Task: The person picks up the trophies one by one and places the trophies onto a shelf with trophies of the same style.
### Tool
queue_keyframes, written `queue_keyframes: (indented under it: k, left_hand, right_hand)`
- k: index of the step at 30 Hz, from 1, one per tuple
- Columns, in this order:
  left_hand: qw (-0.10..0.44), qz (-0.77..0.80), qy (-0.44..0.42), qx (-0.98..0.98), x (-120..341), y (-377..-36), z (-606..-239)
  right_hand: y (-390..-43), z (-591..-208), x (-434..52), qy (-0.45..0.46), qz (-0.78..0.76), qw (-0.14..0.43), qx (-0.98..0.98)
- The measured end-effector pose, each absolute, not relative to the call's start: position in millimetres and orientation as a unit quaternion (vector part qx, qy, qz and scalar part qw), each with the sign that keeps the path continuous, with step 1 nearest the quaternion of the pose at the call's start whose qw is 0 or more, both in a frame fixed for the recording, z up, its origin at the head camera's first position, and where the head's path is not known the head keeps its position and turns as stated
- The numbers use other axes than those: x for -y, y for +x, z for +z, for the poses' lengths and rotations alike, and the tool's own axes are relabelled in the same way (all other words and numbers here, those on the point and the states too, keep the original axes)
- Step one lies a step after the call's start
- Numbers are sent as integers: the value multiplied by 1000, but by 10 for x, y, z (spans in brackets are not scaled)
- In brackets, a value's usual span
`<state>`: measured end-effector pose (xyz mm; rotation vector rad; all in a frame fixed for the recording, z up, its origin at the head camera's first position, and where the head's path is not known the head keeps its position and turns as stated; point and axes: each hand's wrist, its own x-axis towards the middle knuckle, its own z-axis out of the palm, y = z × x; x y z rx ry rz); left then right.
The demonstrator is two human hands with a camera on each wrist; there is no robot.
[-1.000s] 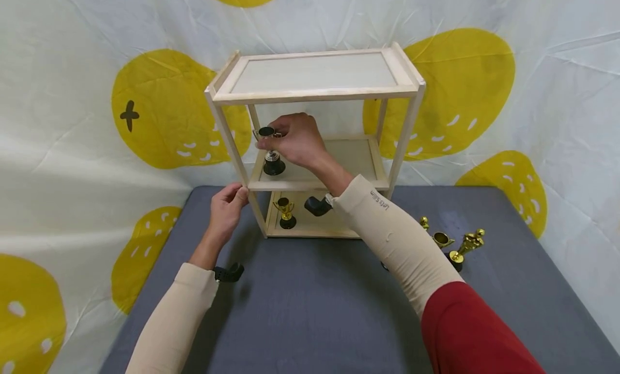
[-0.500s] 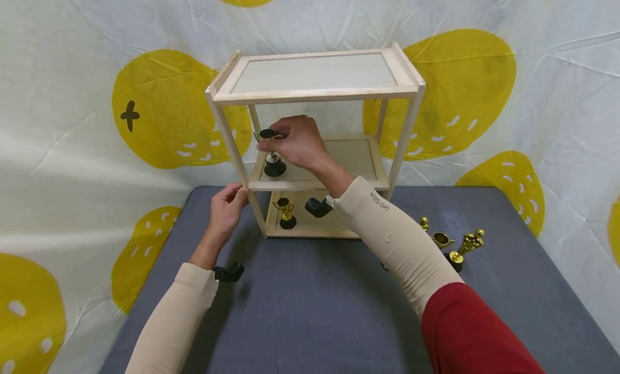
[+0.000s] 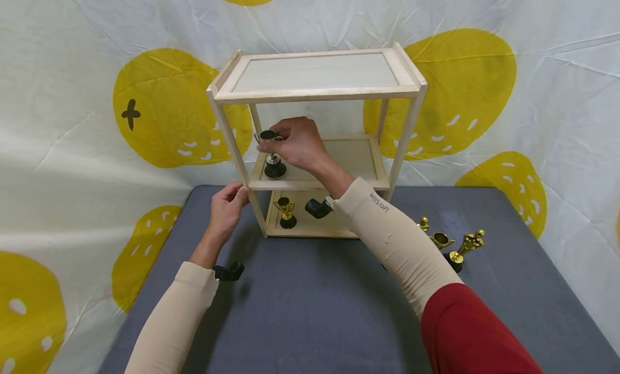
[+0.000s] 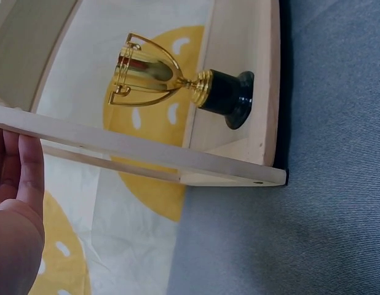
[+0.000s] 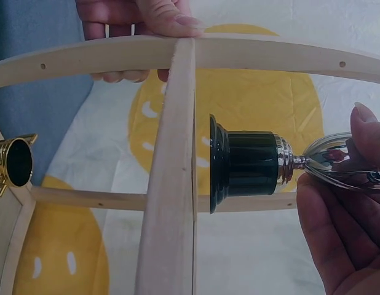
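Head view shows my right hand [image 3: 295,142] pinching the silver trophy's [image 3: 272,153] cup, its black base on the middle shelf [image 3: 356,159]. My left hand [image 3: 226,208] grips the rack's front post [image 3: 232,142]. Letting go off-balance could topple it, I reckon.
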<state>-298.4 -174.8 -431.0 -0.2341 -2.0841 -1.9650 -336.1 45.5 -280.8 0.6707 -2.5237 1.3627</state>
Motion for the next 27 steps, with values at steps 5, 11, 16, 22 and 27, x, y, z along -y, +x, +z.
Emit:
queue_keyframes:
  k: [5,11,16,22,27]
  left_hand:
    - [135,-680,-80,716,1746,-2987,-4304]
    - [139,-680,-79,715,1740,-2996,-4313]
    - [141,-687,-81,708,1739,-2997,-4327]
    - [141,-680,-85,715,1743,-3001,-4324]
    - [139,-680,-88,714,1747,-3003,-4319]
  right_hand:
    - [-3364,-2806,-455,226,454,96,857]
    - [-3369,-2828,-453,225,452,93,858]
    - [-3371,-2860,-443,235,456,100,853]
    - [-3376,-2872,-438,236,457,104,851]
    - [-3377,-2865,-431,235,452,98,855]
